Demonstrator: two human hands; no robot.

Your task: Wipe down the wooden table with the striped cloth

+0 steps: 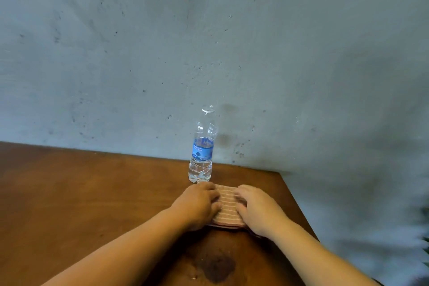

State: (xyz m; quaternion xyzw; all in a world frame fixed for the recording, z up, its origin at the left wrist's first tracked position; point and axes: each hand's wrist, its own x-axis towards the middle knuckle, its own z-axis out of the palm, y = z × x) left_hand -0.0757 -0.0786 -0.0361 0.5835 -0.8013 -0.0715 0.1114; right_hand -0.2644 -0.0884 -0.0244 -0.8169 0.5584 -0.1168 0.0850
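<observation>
Where the grey plaster wall point(209, 42) meets it along the far edge, the wooden table point(81, 193) fills the lower part of the view, its right edge running diagonally toward the camera. Two bare forearms reach in from the bottom and converge right of the table's centre. On the near surface between them sits a dark wet-looking stain point(214, 267) with a few pale specks beside it; this appears to be the patch most in need of wiping, and it lies closer to the person than the cloth does. The left hand point(199, 204) and right hand point(255, 209) both lie palm-down on the striped cloth point(228, 206), fingers bent slightly over its left and right sides, pressing it flat to the wood rather than lifting it. Two-handed pressure of this kind suits a firm push-and-pull stroke. The cloth is folded into a compact pad, pink with thin pale stripes. Whether any fingers hook under its edges cannot be determined. A clear water bottle point(202, 151) with a blue label stands upright just beyond the cloth, near the wall. It obstructs any forward stroke and, being tall and light, is judged liable to topple if nudged.
</observation>
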